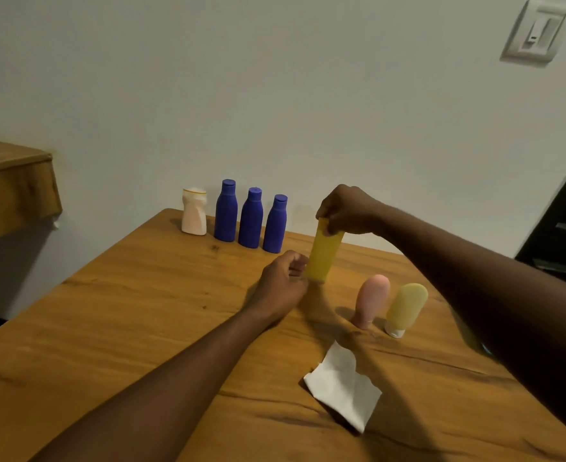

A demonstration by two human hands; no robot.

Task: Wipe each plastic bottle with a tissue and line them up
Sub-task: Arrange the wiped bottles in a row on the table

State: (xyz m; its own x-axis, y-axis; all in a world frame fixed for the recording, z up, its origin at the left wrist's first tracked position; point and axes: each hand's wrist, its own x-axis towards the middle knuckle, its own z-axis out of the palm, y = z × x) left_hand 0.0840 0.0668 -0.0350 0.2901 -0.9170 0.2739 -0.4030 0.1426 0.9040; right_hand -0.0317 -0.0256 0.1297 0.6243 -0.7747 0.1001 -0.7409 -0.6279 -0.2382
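A yellow tube bottle stands slightly tilted on the wooden table. My right hand pinches its top end and my left hand grips its lower end. At the back stand a white bottle and three blue bottles in a row. A pink bottle and a pale yellow bottle stand cap down at the right. A white tissue lies flat on the table in front, touched by neither hand.
The wall runs close behind the row of bottles. A wooden ledge juts out at the far left. A dark appliance stands at the right edge, and a wall switch sits high on the wall.
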